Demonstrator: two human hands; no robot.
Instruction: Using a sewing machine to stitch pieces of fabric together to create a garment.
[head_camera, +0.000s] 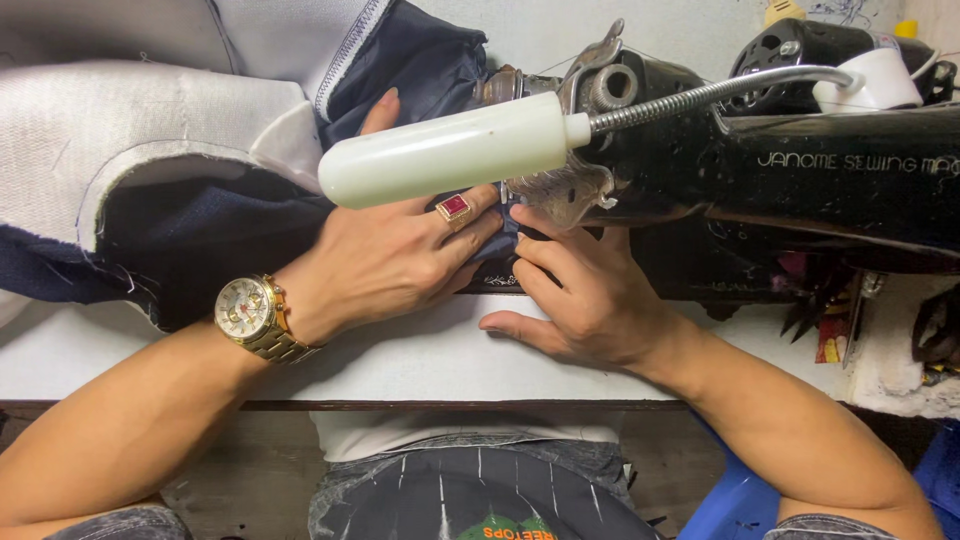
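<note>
Closest in, forearms resting on the white desk (420, 360), gold wristwatch (250, 315) on the left wrist. Left hand (390, 255) flat, fingers spread, pressing down on the dark navy fabric (200, 215), red-stoned ring (455, 208) showing; no closed grip, just palm and fingertips on cloth. Right hand (580, 295) just beside it, thumb out on the desk, fingertips pinching the fabric's edge and touching the left fingers. Fabric right under both hands, running between them toward the needle area, hidden by the white lamp head (450, 150) on its metal gooseneck. Further out, black sewing machine (800, 170) stretching off right. Far left, grey-white interlining (150, 120) lying over the navy cloth.
</note>
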